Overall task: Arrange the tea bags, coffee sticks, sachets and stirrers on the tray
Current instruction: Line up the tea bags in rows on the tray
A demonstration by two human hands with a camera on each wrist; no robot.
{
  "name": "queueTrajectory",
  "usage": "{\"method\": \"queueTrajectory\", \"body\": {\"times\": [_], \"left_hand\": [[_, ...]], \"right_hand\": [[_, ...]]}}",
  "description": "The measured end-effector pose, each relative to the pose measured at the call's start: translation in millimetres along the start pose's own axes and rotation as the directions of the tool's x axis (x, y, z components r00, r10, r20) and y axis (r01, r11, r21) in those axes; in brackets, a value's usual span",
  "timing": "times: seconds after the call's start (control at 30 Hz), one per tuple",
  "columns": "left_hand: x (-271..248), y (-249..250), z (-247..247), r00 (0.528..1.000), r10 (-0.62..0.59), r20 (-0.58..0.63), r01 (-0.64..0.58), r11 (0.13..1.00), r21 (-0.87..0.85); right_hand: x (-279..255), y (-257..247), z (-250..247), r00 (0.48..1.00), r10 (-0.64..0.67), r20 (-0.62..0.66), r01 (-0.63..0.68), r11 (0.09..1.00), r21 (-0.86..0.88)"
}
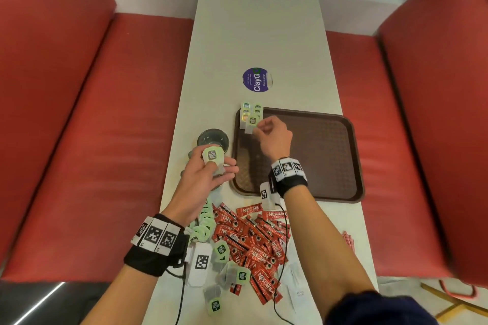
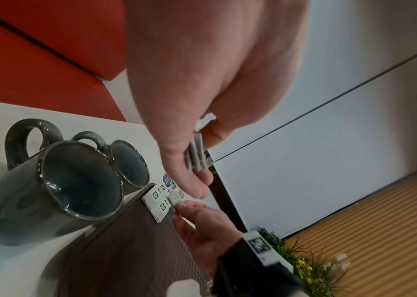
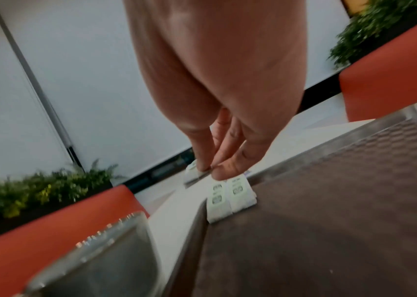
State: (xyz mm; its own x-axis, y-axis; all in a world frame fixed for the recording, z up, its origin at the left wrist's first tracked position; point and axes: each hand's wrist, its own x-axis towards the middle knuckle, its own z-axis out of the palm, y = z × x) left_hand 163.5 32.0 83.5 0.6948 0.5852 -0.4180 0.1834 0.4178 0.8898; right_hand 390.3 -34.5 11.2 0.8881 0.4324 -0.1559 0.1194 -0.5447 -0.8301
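Few of the items have reached the tray [image 1: 330,161] so far: only a small cluster of tea bags [image 1: 250,113] lies at its far left corner, in short overlapping rows, some reaching over the rim. The rest of the brown tray surface shows nothing on it.

The right hand [image 1: 272,137] is at that cluster, thumb and fingertips pinched together on one more tea bag [image 1: 252,124] that it seems to be adding to the row; the right wrist view shows the fingertips [image 3: 223,170] closed on a bag just behind the laid ones. The left hand [image 1: 208,174] hovers beside the tray's left edge, over two dark mugs [image 2: 75,184], with its fingers and thumb curled round a small stack of tea bags [image 1: 212,157], apparently the supply for the right hand.

Most of the work looks left to do. On the table [image 1: 258,34] near the person sits a mixed heap: more green-tagged tea bags [image 1: 229,269], a large pile of red coffee sticks [image 1: 256,240], and what may be pale sachets [image 1: 297,285] at its right edge. Thin red-striped pieces [image 1: 348,239] at the table's right edge could be the stirrers, though they are too small to tell. None of these three kinds is on the tray yet.
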Motion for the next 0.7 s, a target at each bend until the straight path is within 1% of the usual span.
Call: {"method": "queueTrajectory", "body": {"times": [0.07,0.13,0.2,0.27,0.47,0.63,0.7], "left_hand": [[2,0,-1,1.0,0.008,-0.002,-0.008,1.0,0.025],[2,0,-2,1.0,0.03,0.003,-0.03,0.998,0.059],[1,1,-4,0.999,0.054,0.002,-0.054,0.996,0.075],[1,2,-8,0.998,0.066,0.0,-0.066,0.996,0.067],[3,1,-16,0.998,0.051,-0.047,-0.051,0.999,0.003],[2,4,-17,0.996,0.059,-0.066,-0.059,0.998,-0.004],[2,7,-18,0.995,0.065,-0.075,-0.065,0.998,0.003]], "right_hand": [[19,5,17,0.999,0.02,0.028,-0.018,0.999,-0.045],[33,11,31,0.996,0.068,0.048,-0.063,0.992,-0.107],[43,18,41,0.99,0.124,0.07,-0.111,0.98,-0.164],[48,21,47,0.985,0.149,0.084,-0.131,0.973,-0.19],[49,21,53,0.987,0.144,0.073,-0.123,0.963,-0.239],[46,16,58,0.993,0.1,0.068,-0.075,0.952,-0.296],[41,14,56,0.997,0.063,0.043,-0.048,0.956,-0.289]]}}
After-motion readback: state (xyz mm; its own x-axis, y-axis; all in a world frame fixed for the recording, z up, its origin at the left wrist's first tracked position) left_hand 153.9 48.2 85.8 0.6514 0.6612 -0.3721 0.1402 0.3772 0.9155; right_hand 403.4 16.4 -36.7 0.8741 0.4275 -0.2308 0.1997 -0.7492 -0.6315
